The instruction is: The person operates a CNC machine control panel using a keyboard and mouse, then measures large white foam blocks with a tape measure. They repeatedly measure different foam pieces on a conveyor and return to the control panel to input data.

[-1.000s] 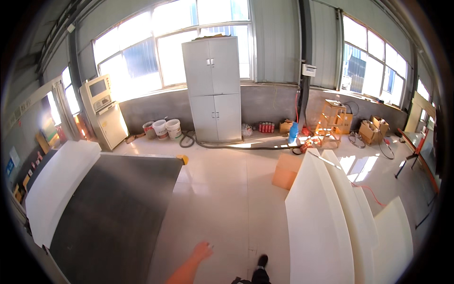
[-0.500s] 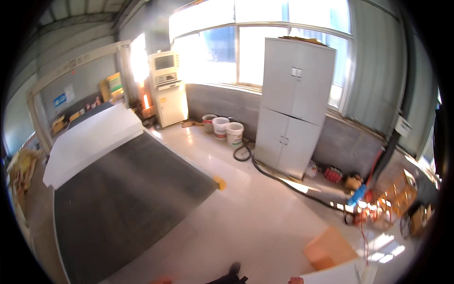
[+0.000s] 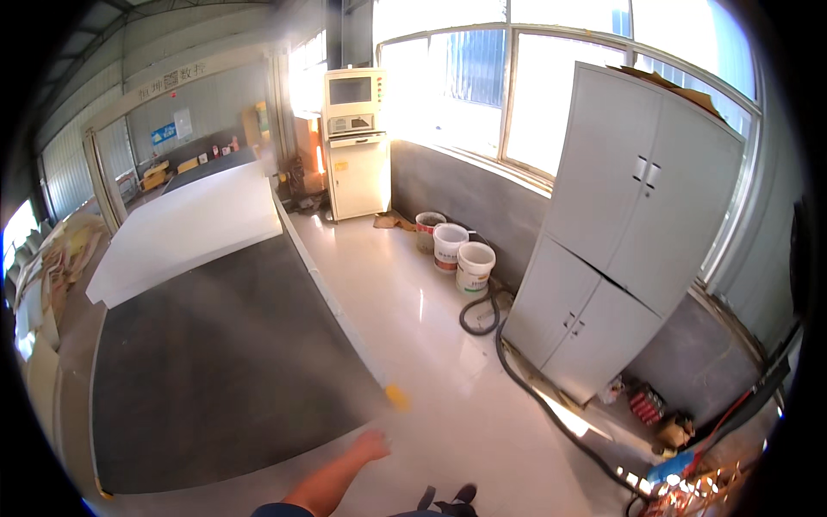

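My left hand (image 3: 370,446) reaches forward from the lower edge, at the end of a bare forearm with a dark sleeve. It is in the air near the front corner of a long flat machine bed with a dark top (image 3: 233,370); contact with the bed cannot be made out. Its fingers are blurred, and I see no object in it. A yellow corner piece (image 3: 396,397) sits on the bed's corner just beyond the hand. Thick white sheets or boards (image 3: 189,220) lie across the bed's far part. My right hand is out of view.
A pale control cabinet with a screen (image 3: 357,146) stands beyond the bed. Several buckets (image 3: 473,269) line the wall. A black hose (image 3: 534,392) runs along the floor past a tall grey cabinet (image 3: 633,189). Clutter (image 3: 702,487) lies at lower right; my shoe (image 3: 466,494) shows below.
The view has turned left and come closer to the machine bed and buckets. My left hand has risen further into view. The right hand, at the lower edge before, has left the picture.
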